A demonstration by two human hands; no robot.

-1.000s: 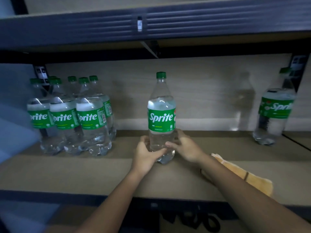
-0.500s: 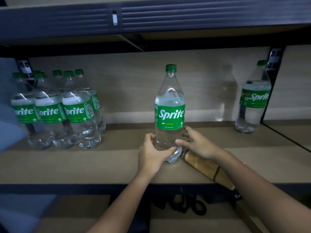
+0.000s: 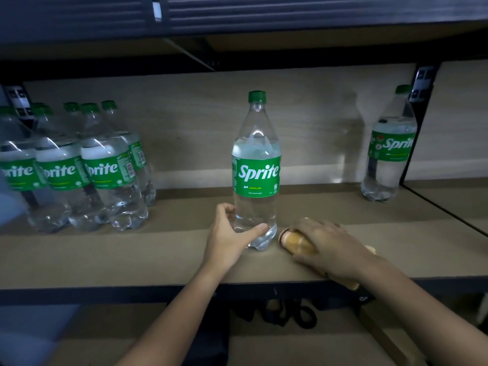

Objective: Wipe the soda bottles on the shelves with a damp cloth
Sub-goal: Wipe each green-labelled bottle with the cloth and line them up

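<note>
Head view, nearest first: two bare forearms reach up from the bottom edge onto the front of the wooden shelf (image 3: 105, 260). The right hand (image 3: 327, 247) lies over a rolled tan cloth (image 3: 295, 243) at the shelf's front edge, fingers curled down around the roll, whose round end pokes out toward the bottle beside it. The left hand (image 3: 227, 236) cups the base of the middle Sprite bottle (image 3: 255, 178), thumb across the front of the clear lower part and fingers wrapped behind its left side. That bottle stands upright, green cap on, label facing forward, just left of the cloth. Farther back on the left, a cluster of Sprite bottles (image 3: 79, 170) stands close together. Far right, near the dark upright post, a single Sprite bottle (image 3: 388, 149) stands alone against the pale back panel (image 3: 198, 128).
</note>
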